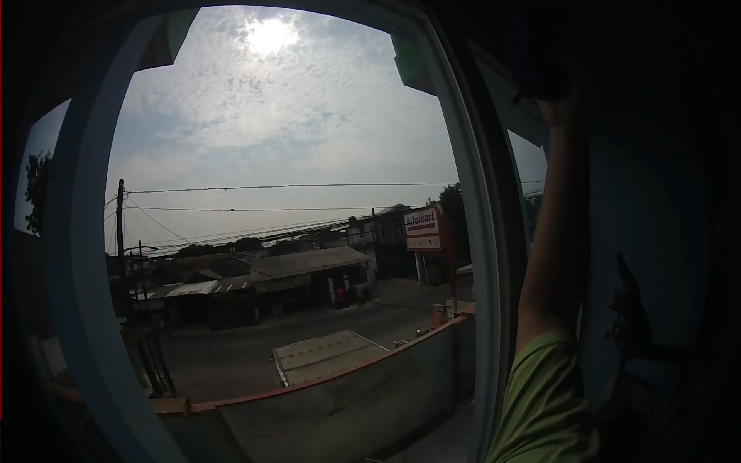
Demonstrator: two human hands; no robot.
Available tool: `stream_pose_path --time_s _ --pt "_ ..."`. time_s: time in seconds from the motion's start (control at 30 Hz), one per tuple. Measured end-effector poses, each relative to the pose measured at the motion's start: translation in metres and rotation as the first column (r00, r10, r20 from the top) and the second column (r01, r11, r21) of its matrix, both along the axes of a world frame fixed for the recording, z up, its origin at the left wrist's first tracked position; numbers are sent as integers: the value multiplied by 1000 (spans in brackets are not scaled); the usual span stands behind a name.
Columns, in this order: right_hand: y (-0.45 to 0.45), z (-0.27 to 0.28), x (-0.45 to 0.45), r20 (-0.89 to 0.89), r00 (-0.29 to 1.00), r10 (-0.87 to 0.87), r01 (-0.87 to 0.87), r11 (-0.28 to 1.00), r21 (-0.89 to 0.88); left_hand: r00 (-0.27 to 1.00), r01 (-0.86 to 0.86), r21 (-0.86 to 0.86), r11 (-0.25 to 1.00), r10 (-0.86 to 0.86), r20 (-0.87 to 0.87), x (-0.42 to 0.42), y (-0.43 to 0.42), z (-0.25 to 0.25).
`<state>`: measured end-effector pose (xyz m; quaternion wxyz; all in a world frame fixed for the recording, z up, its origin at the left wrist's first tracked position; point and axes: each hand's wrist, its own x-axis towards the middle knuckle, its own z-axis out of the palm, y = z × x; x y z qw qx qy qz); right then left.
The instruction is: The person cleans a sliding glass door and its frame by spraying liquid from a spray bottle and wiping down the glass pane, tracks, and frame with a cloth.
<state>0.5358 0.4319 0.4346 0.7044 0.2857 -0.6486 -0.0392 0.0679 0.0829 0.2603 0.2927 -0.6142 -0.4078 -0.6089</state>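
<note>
My right arm, in a green short sleeve (544,393), reaches straight up along the right side of the window frame (469,177). At its top, my right hand (557,104) is mostly lost in shadow, and its fingers are hard to see. A dark, bluish thing (532,73) shows at the hand and seems to be gripped; its kind cannot be made out. My left hand is outside the view. A dark shape like a spread hand (629,309) shows against the wall at right; I cannot tell whether it is a shadow.
The curved window opening looks out over a low wall (340,409) with a reddish top edge. Beyond it are a flat-topped vehicle or cover (332,356), a road (224,347), roofed buildings (309,266) and a store sign (424,229). Bright sun (270,35) leaves the inside dark.
</note>
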Motion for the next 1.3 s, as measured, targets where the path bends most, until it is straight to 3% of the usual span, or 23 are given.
stream_pose_path --time_s 0.1,0.17,0.2,0.27,0.37,0.43,0.47,0.5,0.6,0.67,0.7,0.73,0.77,0.8,0.83,0.9,0.97,1.1,1.17,1.2,1.23,1.3 --pt "-34 -65 -29 67 997 48 -48 999 -10 997 70 -162 984 -66 31 -24 -6 -21" --pt "-67 -116 -100 93 977 193 -187 980 -69 994 103 -245 964 -110 -12 -39 -10 -38" --pt "-74 -140 -121 198 964 177 -148 977 -152 989 120 -285 951 -140 -52 -43 -12 -49" --pt "-67 -193 -157 164 986 44 15 940 -341 963 158 -396 905 -230 -142 -49 -15 -76" --pt "-106 -299 -228 218 975 40 88 833 -547 819 208 -600 772 -473 -324 -58 -13 -115" --pt "-150 -356 -275 318 823 470 -215 777 -592 875 364 -622 694 -484 -28 -42 -15 -164" --pt "-167 -381 -304 298 765 572 -389 778 -494 865 402 -679 615 -499 60 -48 -12 -194" --pt "-193 -404 -321 260 717 646 -453 717 -530 851 437 -736 516 -502 153 -55 -11 -226" --pt "-251 -479 -353 239 722 649 -323 623 -713 783 558 -802 214 -457 423 -82 -26 -332" --pt "-271 -516 -362 171 772 613 -262 551 -793 713 668 -730 141 -399 576 -71 -42 -354" --pt "-277 -526 -350 224 745 628 -148 483 -863 664 730 -671 130 -369 650 -60 -50 -356" --pt "-283 -527 -336 381 841 385 95 587 -804 548 835 -526 164 -343 763 -46 -52 -351" --pt "-286 -528 -323 521 845 122 336 636 -694 419 905 -358 230 -326 848 -40 -52 -350" --pt "-289 -530 -313 540 832 131 362 609 -706 459 888 -408 210 -398 794 -47 -51 -356" --pt "-289 -533 -308 564 811 152 383 592 -709 507 861 -460 219 -448 736 -55 -54 -360" --pt "-294 -546 -314 322 788 524 114 390 -914 603 788 -554 268 -515 609 -68 -64 -362" --pt "-298 -564 -331 383 741 551 183 383 -906 713 700 -607 375 -342 611 -78 -95 -381" --pt "-310 -598 -379 438 432 789 213 382 -899 777 499 -611 614 -6 629 -74 -159 -408" --pt "-320 -615 -400 415 299 859 327 317 -890 761 396 -659 639 173 625 -66 -188 -419" --pt "-323 -625 -410 468 243 849 313 388 -867 789 274 -691 669 255 560 -61 -197 -416" --pt "-329 -629 -418 471 184 863 347 391 -852 700 295 -697 654 349 624 -55 -209 -424" --pt "-339 -640 -437 466 78 881 407 398 -822 653 151 -766 625 519 552 -40 -226 -428"
